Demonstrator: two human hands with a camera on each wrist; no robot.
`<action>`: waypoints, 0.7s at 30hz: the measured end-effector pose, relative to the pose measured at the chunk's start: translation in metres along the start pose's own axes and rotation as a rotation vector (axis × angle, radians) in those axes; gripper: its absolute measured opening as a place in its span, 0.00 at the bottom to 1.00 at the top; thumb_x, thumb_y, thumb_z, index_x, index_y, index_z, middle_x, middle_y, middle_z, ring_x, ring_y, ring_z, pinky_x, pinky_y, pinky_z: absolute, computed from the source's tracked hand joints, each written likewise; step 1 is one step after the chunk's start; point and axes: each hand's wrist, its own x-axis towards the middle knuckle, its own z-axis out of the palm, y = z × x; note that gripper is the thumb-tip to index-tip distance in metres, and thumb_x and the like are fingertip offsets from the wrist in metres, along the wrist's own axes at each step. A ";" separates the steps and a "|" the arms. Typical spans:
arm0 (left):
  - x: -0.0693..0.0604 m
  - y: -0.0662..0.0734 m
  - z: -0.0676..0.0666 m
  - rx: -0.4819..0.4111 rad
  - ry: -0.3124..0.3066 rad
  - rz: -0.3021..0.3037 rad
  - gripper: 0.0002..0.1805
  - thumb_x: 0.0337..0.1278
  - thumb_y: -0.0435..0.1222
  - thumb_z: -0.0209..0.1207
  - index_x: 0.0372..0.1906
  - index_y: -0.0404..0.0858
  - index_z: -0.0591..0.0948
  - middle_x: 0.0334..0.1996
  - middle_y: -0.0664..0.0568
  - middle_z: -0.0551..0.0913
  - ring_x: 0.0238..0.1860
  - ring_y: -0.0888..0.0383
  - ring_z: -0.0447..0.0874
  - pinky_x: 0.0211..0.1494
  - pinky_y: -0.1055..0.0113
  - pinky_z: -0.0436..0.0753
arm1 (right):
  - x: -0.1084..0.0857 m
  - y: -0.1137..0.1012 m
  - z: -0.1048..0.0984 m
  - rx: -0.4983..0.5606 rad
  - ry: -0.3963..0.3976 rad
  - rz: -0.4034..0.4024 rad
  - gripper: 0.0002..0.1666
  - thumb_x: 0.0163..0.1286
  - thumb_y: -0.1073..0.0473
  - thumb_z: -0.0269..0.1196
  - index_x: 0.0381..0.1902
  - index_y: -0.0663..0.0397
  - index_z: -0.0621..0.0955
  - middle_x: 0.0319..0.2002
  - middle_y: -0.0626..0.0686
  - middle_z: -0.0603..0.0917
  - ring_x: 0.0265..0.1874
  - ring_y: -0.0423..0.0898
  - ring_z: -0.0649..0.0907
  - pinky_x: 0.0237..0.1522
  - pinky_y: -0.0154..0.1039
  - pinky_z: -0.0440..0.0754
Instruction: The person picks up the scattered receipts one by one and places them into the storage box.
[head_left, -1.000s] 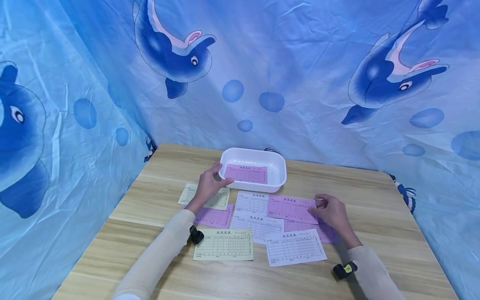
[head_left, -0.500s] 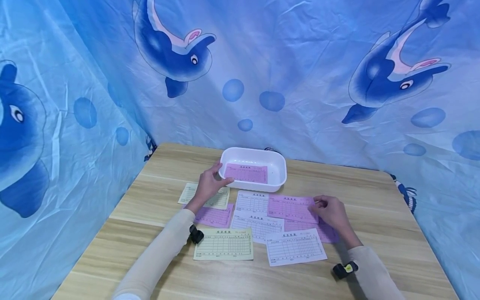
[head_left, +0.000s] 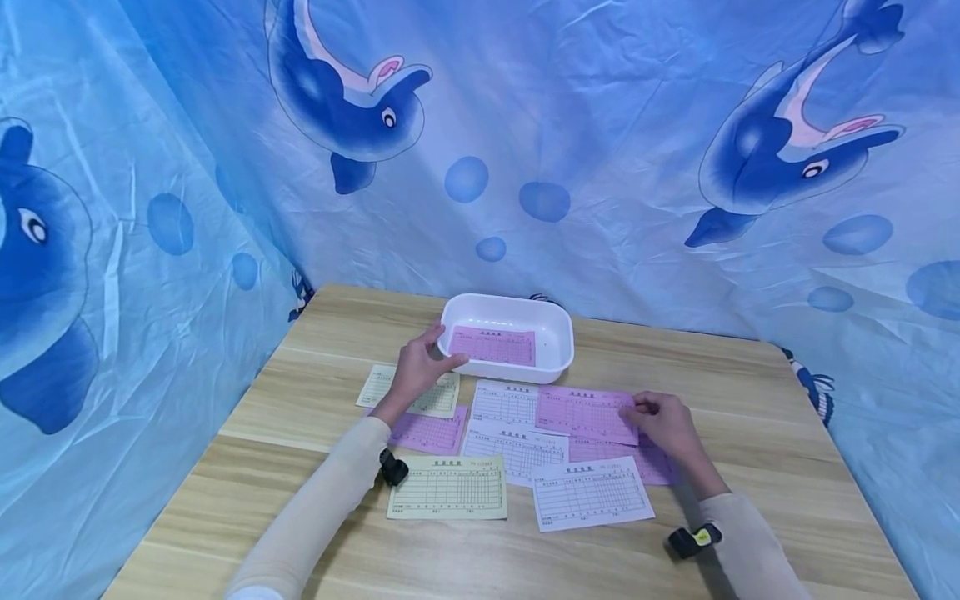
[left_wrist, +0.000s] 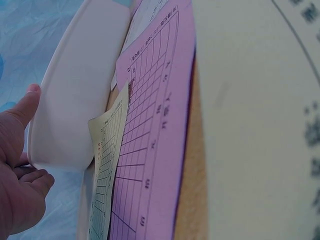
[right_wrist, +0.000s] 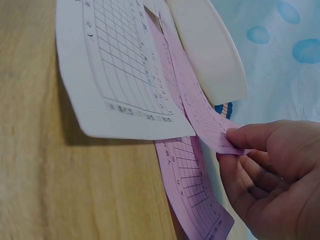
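Note:
My right hand (head_left: 666, 423) pinches the right end of a pink slip (head_left: 581, 414); in the right wrist view that slip (right_wrist: 202, 112) bends up between thumb and fingers of the hand (right_wrist: 275, 175). Its left part overlaps a white slip (head_left: 498, 404), and another pink slip (head_left: 654, 465) lies below it. My left hand (head_left: 416, 367) holds the left end of a white tray (head_left: 557, 333), thumb at the front rim; the left wrist view shows the hand (left_wrist: 20, 170) at the tray wall (left_wrist: 75, 90). One pink slip (head_left: 495, 347) lies inside the tray.
Under the left wrist lie a small pale green slip (head_left: 442, 398) and a pink slip (head_left: 431, 432). Nearer the front are a yellow-green slip (head_left: 447, 492) and a white slip (head_left: 592, 496), with another white slip (head_left: 517, 452) behind. A blue dolphin-print curtain (head_left: 600, 275) hangs behind the table.
The right hand has shifted very slightly to the right, and the pink slip's held end has moved a little with it. The left hand and tray look unchanged.

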 end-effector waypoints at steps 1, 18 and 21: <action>0.000 0.000 0.000 0.000 0.000 0.000 0.49 0.54 0.49 0.75 0.74 0.30 0.67 0.77 0.40 0.63 0.77 0.42 0.61 0.75 0.49 0.69 | 0.000 0.001 0.000 0.010 -0.005 0.006 0.13 0.69 0.57 0.69 0.45 0.62 0.86 0.35 0.54 0.87 0.33 0.45 0.81 0.30 0.32 0.79; 0.000 0.002 0.001 0.006 0.003 -0.019 0.49 0.54 0.48 0.75 0.75 0.30 0.67 0.77 0.41 0.63 0.76 0.42 0.63 0.74 0.50 0.70 | -0.007 0.004 -0.011 0.175 -0.040 0.048 0.17 0.69 0.51 0.70 0.41 0.62 0.85 0.31 0.51 0.83 0.31 0.42 0.77 0.29 0.31 0.75; -0.001 0.001 0.000 0.003 0.003 -0.020 0.49 0.53 0.48 0.75 0.75 0.30 0.67 0.77 0.40 0.63 0.76 0.42 0.63 0.74 0.50 0.70 | -0.008 0.004 -0.014 0.189 -0.035 0.054 0.19 0.69 0.49 0.71 0.42 0.62 0.86 0.34 0.51 0.84 0.33 0.42 0.77 0.32 0.31 0.77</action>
